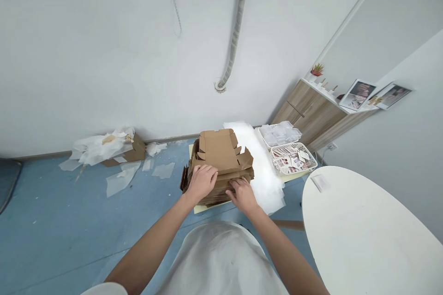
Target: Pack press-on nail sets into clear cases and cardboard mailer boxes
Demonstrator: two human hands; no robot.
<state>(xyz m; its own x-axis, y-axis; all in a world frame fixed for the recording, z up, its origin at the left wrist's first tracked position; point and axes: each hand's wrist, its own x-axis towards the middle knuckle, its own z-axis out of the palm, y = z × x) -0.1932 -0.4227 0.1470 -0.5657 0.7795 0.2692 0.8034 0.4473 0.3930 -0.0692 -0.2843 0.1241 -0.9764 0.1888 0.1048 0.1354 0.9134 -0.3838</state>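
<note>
A stack of flattened brown cardboard boxes (212, 193) stands low in front of me, with an unfolded cardboard box (219, 150) on top, its side tabs sticking out. My left hand (201, 183) is closed over the near left edge of the top box, fingers bent together on the cardboard. At the near right edge my right hand (243, 195) grips the cardboard, fingertips curled on it and the thumb lower, against the stack's front. Parts of the fingers on both hands are hidden against the cardboard.
White foam sheets (266, 189) lie right of the stack. Beyond them are a white basket (294, 173) of printed cards and a bin (265, 140) of clear bags. A round white table (367, 230) stands at right, a wooden cabinet (314, 115) behind. Wrapping scraps (121, 179) litter the left floor.
</note>
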